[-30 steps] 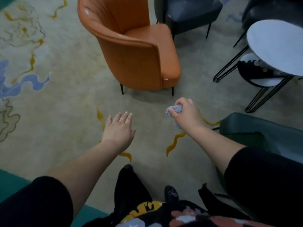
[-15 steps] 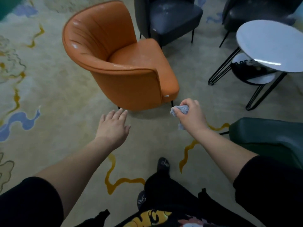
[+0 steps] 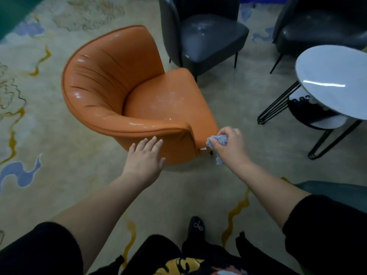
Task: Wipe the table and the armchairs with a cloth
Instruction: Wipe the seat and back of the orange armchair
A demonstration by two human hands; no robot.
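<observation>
Orange leather covers the armchair [image 3: 123, 92] in the middle of the view, its curved back toward the left and its seat speckled with pale spots. The near arm of the chair runs just ahead of both hands.

The left hand [image 3: 144, 158] is open, fingers spread and flat, palm down, its fingertips overlapping the outer side of the chair's near arm; whether it touches the leather cannot be told. Its grip holds nothing.

The right hand [image 3: 231, 146] is closed around a crumpled grey-blue cloth [image 3: 218, 140], with a bunch of it showing between thumb and fingers and a small tail hanging below the hand. The cloth sits just beside the front corner of the orange chair, close to the seat edge, and contact with the chair is not clear.

Behind the orange chair stands a dark grey armchair [image 3: 206, 38], and another dark one [image 3: 321, 26] is at the upper right. A round white surface [image 3: 333, 76] on black wire legs stands at the right, well apart from the cloth, with a lower round shelf under it. A dark green seat edge [image 3: 337, 193] shows at the lower right, beside the right forearm.

The floor is a pale carpet [image 3: 49, 139] with yellow and blue wavy lines. Black sleeves cover both upper arms, and a black shoe [image 3: 196, 227] points forward between them.
</observation>
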